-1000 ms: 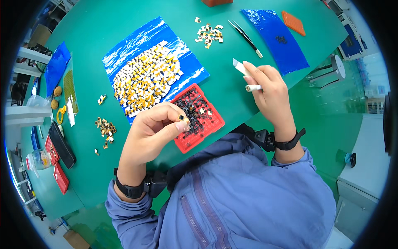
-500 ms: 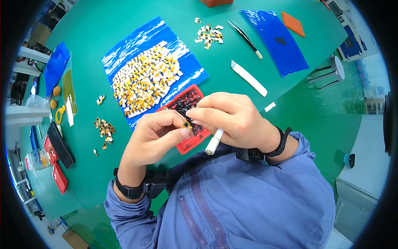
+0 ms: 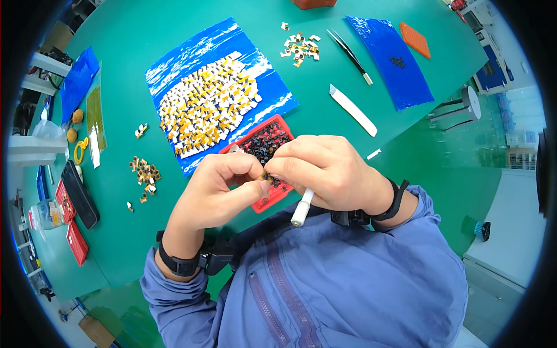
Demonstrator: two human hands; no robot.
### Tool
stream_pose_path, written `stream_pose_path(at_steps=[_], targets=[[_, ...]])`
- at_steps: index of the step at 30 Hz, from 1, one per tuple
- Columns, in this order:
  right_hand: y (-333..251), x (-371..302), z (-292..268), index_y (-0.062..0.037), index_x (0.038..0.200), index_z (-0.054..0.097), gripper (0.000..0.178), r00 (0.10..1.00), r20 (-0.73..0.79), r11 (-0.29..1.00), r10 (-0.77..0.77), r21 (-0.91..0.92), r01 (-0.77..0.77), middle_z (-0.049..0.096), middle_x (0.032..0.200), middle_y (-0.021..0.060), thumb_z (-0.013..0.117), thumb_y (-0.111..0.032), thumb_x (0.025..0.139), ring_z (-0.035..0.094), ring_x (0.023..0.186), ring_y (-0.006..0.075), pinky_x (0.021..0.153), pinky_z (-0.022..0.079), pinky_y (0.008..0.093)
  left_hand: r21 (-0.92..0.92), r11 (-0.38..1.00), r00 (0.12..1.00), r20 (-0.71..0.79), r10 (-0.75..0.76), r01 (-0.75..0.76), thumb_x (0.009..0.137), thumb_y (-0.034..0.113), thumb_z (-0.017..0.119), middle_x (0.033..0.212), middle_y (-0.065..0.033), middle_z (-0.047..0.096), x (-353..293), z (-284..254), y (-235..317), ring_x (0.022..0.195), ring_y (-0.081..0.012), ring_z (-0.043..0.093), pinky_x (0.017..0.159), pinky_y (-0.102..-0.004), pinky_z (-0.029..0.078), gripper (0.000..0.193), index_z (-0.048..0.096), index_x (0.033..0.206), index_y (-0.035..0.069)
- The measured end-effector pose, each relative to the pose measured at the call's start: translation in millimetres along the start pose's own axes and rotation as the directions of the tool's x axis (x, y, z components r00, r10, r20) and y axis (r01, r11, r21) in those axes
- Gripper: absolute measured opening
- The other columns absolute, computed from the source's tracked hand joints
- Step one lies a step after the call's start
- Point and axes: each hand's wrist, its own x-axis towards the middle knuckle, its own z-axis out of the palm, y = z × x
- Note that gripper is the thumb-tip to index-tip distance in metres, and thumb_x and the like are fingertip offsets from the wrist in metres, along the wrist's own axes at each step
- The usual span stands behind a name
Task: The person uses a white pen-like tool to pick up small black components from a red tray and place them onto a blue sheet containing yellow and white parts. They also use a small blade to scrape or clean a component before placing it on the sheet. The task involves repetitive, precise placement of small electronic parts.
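My left hand (image 3: 216,188) pinches a small gold-and-black piece (image 3: 266,176) between thumb and forefinger. Closed beside it, my right hand (image 3: 331,171) has its fingertips right against that piece. A white pen-like tool (image 3: 302,209) runs through the right hand, its rear end sticking out below the palm; the tip is hidden by the fingers. Under both hands lies a red tray (image 3: 284,122) holding many small black parts (image 3: 264,142). Just beyond it, a large heap of small white-and-gold pieces (image 3: 212,104) is spread on a blue sheet (image 3: 165,78).
Small piles of gold pieces sit at left (image 3: 145,174) and far right of the heap (image 3: 300,49). Tweezers (image 3: 351,58), a white blade-like tool (image 3: 354,110), a second blue sheet (image 3: 389,64) and an orange block (image 3: 415,39) lie right. Yellow scissors (image 3: 80,152) and a black case (image 3: 81,194) are left.
My right fingertips have come in closer onto the small piece, now covering more of it. The whole view has shifted slightly; the things on the table look unmoved.
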Motion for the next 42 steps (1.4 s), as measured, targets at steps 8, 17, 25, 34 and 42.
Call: stream_pose_path(at_steps=[8, 17, 25, 34, 42], targets=[[-3, 3, -4, -0.0015, 0.088, 0.062, 0.023, 0.994, 0.110, 1.000, 0.001, -0.025, 0.001, 0.059, 0.083, 0.0082, 0.066, -0.006, 0.066, 0.061, 0.065, 0.0218, 0.054, 0.049, 0.0310, 0.079, 0.995, 0.998, 0.005, -0.063, 0.062, 0.075, 0.002, 0.058, 0.060, 0.0029, 0.047, 0, -1, 1, 0.057, -0.0014, 0.041, 0.049, -0.0213, 0.033, 0.012, 0.052, 0.065, -0.001], [0, 7, -5, -0.0015, 0.083, 0.060, 0.019, 0.996, 0.088, 0.999, -0.023, -0.044, 0.027, 0.059, 0.079, 0.0074, 0.067, -0.004, 0.066, 0.058, 0.060, 0.0199, 0.051, 0.047, 0.0301, 0.153, 0.988, 1.000, 0.022, -0.020, 0.016, 0.075, 0.002, 0.058, 0.061, -0.0005, 0.053, 1, -1, 2, 0.057, -0.0050, 0.045, 0.050, -0.0234, 0.036, 0.008, 0.056, 0.068, -0.002], [13, -6, -8, -0.0020, 0.078, 0.062, 0.011, 0.995, 0.012, 0.990, 0.095, -0.109, -0.093, 0.059, 0.070, 0.0079, 0.070, -0.005, 0.071, 0.059, 0.059, 0.0213, 0.050, 0.046, 0.0302, 0.202, 0.934, 0.955, 0.085, 0.283, -0.295, 0.079, 0.004, 0.063, 0.072, -0.0056, 0.060, 4, -2, 1, 0.065, -0.0128, 0.054, 0.060, -0.0269, 0.042, 0.007, 0.059, 0.074, 0.000], [17, -14, -7, -0.0024, 0.083, 0.064, 0.017, 0.996, -0.017, 0.993, 0.085, -0.080, -0.086, 0.060, 0.074, 0.0083, 0.069, -0.001, 0.068, 0.059, 0.059, 0.0203, 0.049, 0.046, 0.0300, 0.117, 0.954, 0.960, 0.068, 0.270, -0.276, 0.081, 0.003, 0.062, 0.079, -0.0081, 0.063, 4, -4, 2, 0.071, -0.0138, 0.057, 0.064, -0.0260, 0.044, 0.005, 0.061, 0.079, -0.002], [5, -4, -9, -0.0044, 0.089, 0.064, 0.025, 0.993, -0.115, 0.999, -0.040, 0.032, 0.044, 0.059, 0.079, 0.0052, 0.072, -0.009, 0.066, 0.061, 0.062, 0.0184, 0.050, 0.047, 0.0280, -0.132, 0.978, 0.986, 0.017, 0.165, -0.161, 0.085, 0.002, 0.061, 0.091, -0.0080, 0.062, 2, -5, 2, 0.079, -0.0095, 0.057, 0.070, -0.0221, 0.046, 0.009, 0.065, 0.088, -0.005]])
